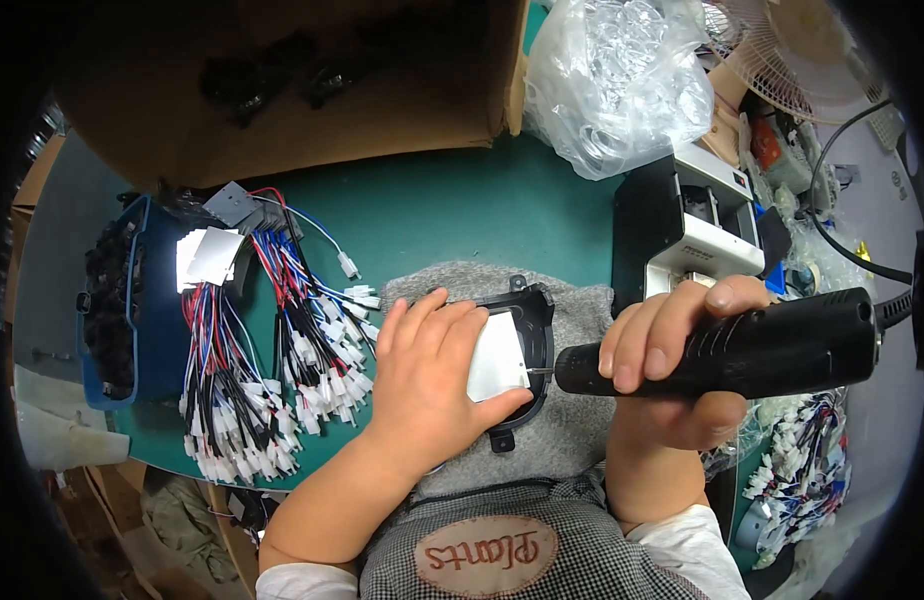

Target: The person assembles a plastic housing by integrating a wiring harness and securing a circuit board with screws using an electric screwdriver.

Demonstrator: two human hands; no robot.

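My left hand [427, 375] presses down on a black plastic housing [534, 310] that lies on a grey felt pad [572, 430], with a white square plate [497, 358] under my thumb and fingers. My right hand [672, 365] grips a black electric screwdriver [772, 345] held sideways. Its thin bit [540, 371] points left and touches the edge of the white plate inside the housing.
Bundles of red, blue and black wires with white connectors [272, 370] lie at left beside a blue bin [132, 310]. A cardboard box [312, 80] stands at the back, a clear plastic bag [617, 80] and a black-and-white device [687, 225] at right. More connectors [802, 460] lie lower right.
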